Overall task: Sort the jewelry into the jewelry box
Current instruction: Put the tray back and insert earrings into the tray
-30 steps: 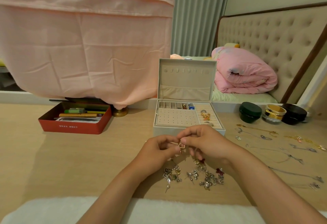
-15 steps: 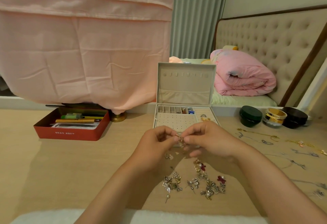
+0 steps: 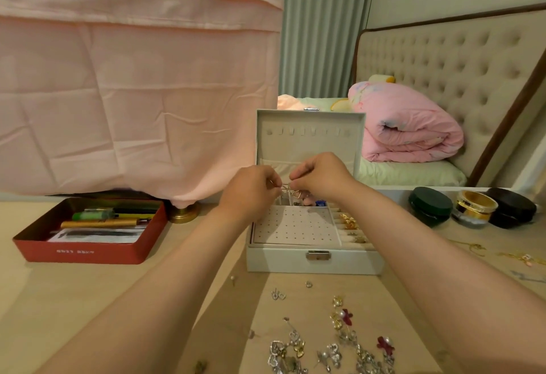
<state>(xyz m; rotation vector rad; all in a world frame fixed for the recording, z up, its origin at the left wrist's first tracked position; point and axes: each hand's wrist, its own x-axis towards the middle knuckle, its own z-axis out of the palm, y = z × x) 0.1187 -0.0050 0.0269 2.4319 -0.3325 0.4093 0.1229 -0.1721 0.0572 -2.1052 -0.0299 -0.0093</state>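
The bare left forearm [image 3: 177, 270] and bare right forearm [image 3: 428, 240] are reaching forward and converging. The left hand [image 3: 251, 193] and right hand [image 3: 322, 178] are hovering knuckles-up, fingertips nearly meeting, together pinching a small thin gold wire earring [image 3: 292, 191].

A home bedroom: tufted headboard [image 3: 443, 78], rolled pink duvet [image 3: 407, 128], curtain [image 3: 319, 27].

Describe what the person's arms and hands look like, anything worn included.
Left arm and right arm are bare, no sleeve in view. Left hand and right hand show no ring, and neither wrist a watch or bracelet; fingertips are partly hidden.
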